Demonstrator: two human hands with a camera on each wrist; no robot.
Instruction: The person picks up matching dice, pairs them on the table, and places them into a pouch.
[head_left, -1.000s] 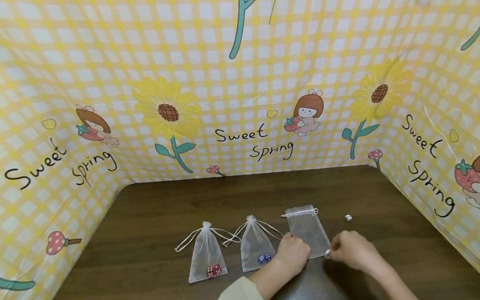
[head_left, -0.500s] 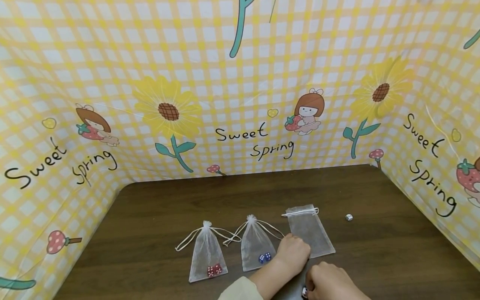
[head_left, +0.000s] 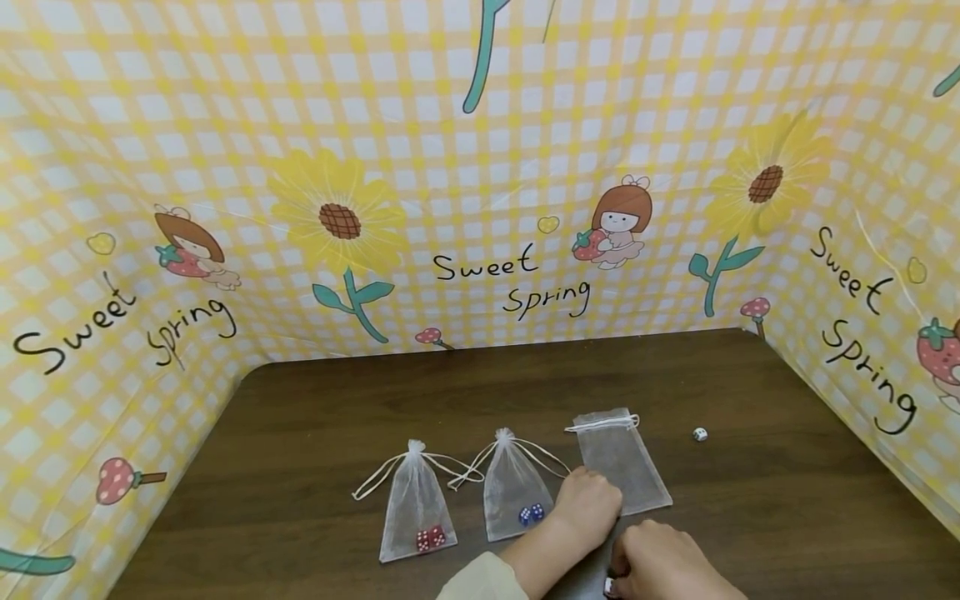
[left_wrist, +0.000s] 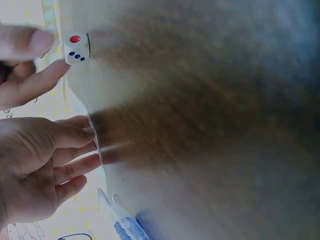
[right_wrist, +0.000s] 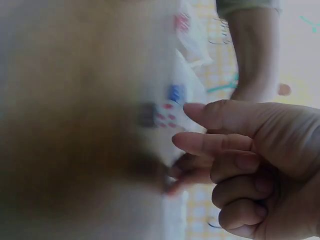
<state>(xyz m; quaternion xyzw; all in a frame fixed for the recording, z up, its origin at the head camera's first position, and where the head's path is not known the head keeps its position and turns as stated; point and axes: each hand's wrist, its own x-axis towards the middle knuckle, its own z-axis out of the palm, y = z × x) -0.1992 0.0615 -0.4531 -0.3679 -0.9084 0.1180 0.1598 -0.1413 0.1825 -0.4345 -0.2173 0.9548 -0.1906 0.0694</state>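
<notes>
My left hand (head_left: 591, 503) rests at the lower left corner of a flat sheer drawstring bag (head_left: 632, 468). Its fingers touch the surface in the left wrist view; whether they pinch the bag's edge is unclear. Close in front of it is my right hand (head_left: 663, 565). A white die (left_wrist: 76, 49) with red and blue pips sits on the table at the right hand's fingertips. In the right wrist view the right thumb and index finger (right_wrist: 192, 143) stand apart beside this die, the other fingers curled in. A second white die (head_left: 700, 434) lies right of the bag.
Two cinched sheer bags stand to the left, one bag (head_left: 408, 508) with red dice, the other bag (head_left: 502, 492) with blue dice. They lie on a dark wooden table (head_left: 330, 400). A yellow checked cloth (head_left: 480, 200) encloses the table's back and sides.
My right hand has come from the bag's lower right corner toward me and left, bringing a white die beside the left hand. The left hand has stayed put.
</notes>
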